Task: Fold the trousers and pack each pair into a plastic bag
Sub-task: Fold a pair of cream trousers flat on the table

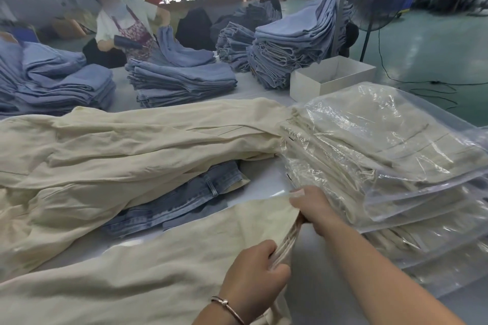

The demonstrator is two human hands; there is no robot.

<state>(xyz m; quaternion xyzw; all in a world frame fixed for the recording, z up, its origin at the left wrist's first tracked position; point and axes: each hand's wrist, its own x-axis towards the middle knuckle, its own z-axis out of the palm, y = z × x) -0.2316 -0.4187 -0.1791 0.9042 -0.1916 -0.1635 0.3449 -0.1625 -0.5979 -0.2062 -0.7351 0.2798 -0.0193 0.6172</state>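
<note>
Cream trousers (158,272) lie spread across the near edge of the bench (266,179), and both hands work their right-hand edge. Left hand (253,269), a bracelet on its wrist, is curled round the bunched layers of that edge. Right hand (311,206), just beyond it on the same edge, pinches the far corner of the cloth, thumb on top.

Take the trousers as the landmark. Directly right of them, almost touching the right hand, rises a stack of bagged cream trousers (383,153) in clear plastic; the top bags overhang and look slippery. Beyond the trousers, a heap of loose cream trousers (118,145) drapes over some denim jeans (184,200). Farther back sit stacks of blue trousers (182,82) and a white box (330,74).

Likely risks: the 2 hands grip several layers at once, so if one layer slips the fold will come out uneven and bulge in its bag. A sweep of the right arm could nudge the bagged stack, and smooth plastic would let the upper bags slide off. Lifting the trousers carelessly could also drag the loose heap along.
</note>
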